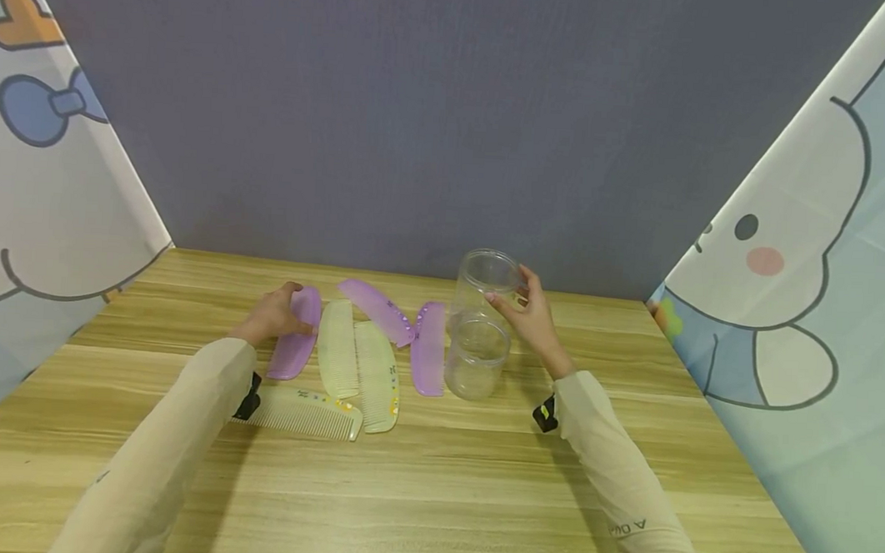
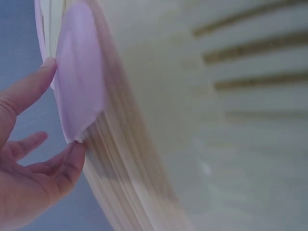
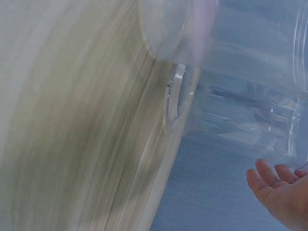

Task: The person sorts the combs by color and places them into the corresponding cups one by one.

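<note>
At the left, my left hand [image 1: 275, 316] pinches a translucent purple comb [image 1: 304, 336], thumb at one edge and fingers at the other; the left wrist view shows this comb [image 2: 79, 72] close up. Two clear plastic jars stand at the right, the front jar [image 1: 473, 378] before the taller-looking rear jar [image 1: 472, 286]. Beside the rear jar's upper right wall is my right hand [image 1: 529, 314], thumb overlapping its front and fingers spread at the side. In the right wrist view, loosely bent fingers [image 3: 264, 185] reach the jar wall; the thumb is hidden there.
Between the hands lie a slanted purple comb [image 1: 376, 308], another purple comb [image 1: 428, 351] and two upright pale yellow combs, one on the left [image 1: 338, 346], one on the right [image 1: 377, 382]. A third yellow comb [image 1: 308, 414] lies crosswise under the left wrist. A grey panel [image 1: 420, 125] backs the wooden table [image 1: 400, 508].
</note>
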The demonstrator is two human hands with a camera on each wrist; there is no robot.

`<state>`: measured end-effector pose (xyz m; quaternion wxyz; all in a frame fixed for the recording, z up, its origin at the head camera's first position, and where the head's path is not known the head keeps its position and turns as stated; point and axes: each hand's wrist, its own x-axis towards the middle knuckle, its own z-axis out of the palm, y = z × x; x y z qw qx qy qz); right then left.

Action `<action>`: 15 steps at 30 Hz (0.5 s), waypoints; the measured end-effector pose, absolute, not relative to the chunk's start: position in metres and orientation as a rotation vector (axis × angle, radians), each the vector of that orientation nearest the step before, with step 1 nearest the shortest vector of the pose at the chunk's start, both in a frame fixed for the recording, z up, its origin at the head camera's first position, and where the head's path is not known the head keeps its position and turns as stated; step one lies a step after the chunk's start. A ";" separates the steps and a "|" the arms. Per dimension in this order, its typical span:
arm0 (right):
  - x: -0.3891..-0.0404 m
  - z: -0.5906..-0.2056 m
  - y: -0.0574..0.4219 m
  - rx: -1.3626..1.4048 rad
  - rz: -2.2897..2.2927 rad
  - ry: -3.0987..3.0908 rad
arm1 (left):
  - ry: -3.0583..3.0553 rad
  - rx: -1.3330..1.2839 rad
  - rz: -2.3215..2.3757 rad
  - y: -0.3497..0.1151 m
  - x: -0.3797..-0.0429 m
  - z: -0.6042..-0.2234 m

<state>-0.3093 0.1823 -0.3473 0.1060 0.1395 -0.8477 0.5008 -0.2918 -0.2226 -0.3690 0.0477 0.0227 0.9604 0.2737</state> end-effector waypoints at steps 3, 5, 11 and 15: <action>-0.310 -0.348 0.182 0.412 1.475 -2.496 | 2.926 0.060 0.853 -0.223 -0.292 -0.370; -0.310 -0.348 0.182 0.414 1.475 -2.495 | 2.936 0.056 0.860 -0.223 -0.293 -0.371; -0.310 -0.348 0.182 0.413 1.476 -2.491 | 2.947 0.039 0.872 -0.224 -0.294 -0.373; -0.310 -0.348 0.182 0.399 1.473 -2.496 | 2.956 0.047 0.885 -0.225 -0.293 -0.373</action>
